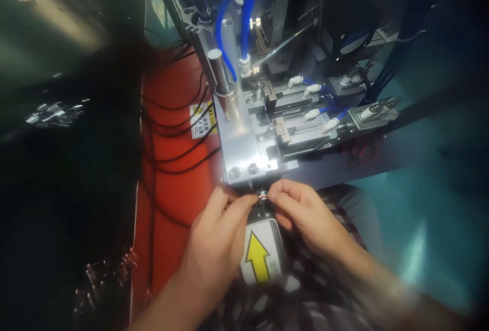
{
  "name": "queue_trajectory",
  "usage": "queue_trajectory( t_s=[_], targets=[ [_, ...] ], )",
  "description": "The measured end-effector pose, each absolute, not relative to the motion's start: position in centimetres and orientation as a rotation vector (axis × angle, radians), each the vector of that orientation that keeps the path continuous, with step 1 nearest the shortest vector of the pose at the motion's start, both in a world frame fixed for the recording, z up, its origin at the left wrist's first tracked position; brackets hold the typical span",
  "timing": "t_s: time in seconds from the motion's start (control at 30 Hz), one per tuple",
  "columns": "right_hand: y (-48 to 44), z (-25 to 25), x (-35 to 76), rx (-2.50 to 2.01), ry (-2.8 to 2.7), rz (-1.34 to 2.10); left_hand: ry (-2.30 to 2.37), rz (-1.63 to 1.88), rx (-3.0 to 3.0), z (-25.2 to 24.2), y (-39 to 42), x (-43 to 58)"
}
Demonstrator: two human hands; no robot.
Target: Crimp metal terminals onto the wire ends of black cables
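Between my fingertips, at the front edge of the machine's metal plate point(248, 150), is a small shiny metal part point(263, 195); its exact kind is too small to tell. My left hand point(221, 229) pinches toward its left end with thumb and forefinger. From the other side, my right hand point(300, 206) closes thumb and forefinger at its right end. Just below the hands lies a white panel with a yellow arrow point(257, 257). The dark fixture under the part is mostly hidden by my fingers.
Blue air hoses point(248, 15) and white fittings point(311, 89) run over the machine. An upright metal post point(221, 74) stands on the plate. Black cables point(171, 125) cross the red surface point(179, 193). At left lie loose shiny pieces point(55, 112) and small copper-coloured pieces point(130, 259).
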State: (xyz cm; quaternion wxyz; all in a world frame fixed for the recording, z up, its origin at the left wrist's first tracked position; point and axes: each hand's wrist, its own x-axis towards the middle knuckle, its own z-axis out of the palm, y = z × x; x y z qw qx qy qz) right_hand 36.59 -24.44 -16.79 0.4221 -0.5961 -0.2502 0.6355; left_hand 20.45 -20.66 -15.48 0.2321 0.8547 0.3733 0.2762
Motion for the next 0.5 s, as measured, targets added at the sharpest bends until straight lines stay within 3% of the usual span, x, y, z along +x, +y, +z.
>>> queue_trajectory(
  t_s=[0.1,0.33,0.5],
  targets=[
    [-24.5,-16.6,37.1,-1.441,-0.607,1.675,1.014,0.786,2.348,-15.5,-20.6,20.5],
    [-26.2,-17.0,36.6,-1.651,-0.885,1.062,1.018,0.778,2.329,-15.4,-20.7,20.3],
    [-25.7,-17.2,36.3,-1.642,-1.056,0.908,1.054,0.768,2.326,-15.5,-20.8,20.3]
  ],
)
